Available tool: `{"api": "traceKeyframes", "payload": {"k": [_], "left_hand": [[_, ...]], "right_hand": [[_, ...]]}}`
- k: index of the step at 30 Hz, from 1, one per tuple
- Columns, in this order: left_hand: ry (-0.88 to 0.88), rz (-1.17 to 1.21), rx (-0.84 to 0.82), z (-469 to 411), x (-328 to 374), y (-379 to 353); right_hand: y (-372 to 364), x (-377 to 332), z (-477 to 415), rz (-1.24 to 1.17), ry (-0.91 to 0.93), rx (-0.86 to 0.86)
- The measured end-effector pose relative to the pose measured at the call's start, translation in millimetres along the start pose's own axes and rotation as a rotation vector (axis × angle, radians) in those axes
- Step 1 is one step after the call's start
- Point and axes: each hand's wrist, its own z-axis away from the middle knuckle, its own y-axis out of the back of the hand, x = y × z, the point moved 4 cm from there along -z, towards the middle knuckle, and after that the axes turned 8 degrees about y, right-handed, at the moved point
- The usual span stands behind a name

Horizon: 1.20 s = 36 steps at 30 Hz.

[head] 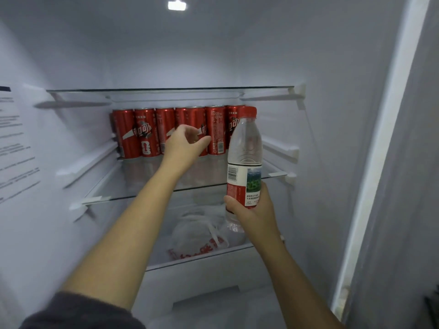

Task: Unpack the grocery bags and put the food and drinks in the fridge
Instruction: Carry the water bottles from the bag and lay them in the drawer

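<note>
Our left hand (185,141) covers the lower middle of the row of red drink cans (145,132), and we cannot tell whether its curled fingers touch a can. The clear plastic water bottle with a red cap (244,148) hides most of the rightmost can, and our right hand (251,207) wraps over the bottle's lower label. The white plastic bag with red print (204,231) lower down is blurred; we cannot make out its contents or read its lettering. The white printed sheet (14,143) at the left runs off the picture's edge, its text smeared. Our dark grey sleeve (78,312) is cut by the bottom edge.
</note>
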Motion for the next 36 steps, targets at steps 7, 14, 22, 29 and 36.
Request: {"api": "traceKeyframes", "payload": {"k": [7, 14, 22, 29, 36], "left_hand": [[-0.063, 0.286, -0.258, 77, 1, 26], [0.013, 0.338, -0.162, 103, -12, 71], [0.181, 0.307, -0.167, 136, -73, 71], [0.254, 0.129, -0.193, 154, -112, 57], [0.32, -0.067, -0.149, 161, -145, 52]], "right_hand": [[-22, 2, 27, 0.079, 0.066, -0.109], [-30, 3, 40, 0.221, 0.125, -0.349], [-20, 41, 26, 0.655, 0.239, -0.435], [-25, 69, 18, 0.811, 0.266, -0.342], [-35, 88, 14, 0.936, 0.33, -0.366]]}}
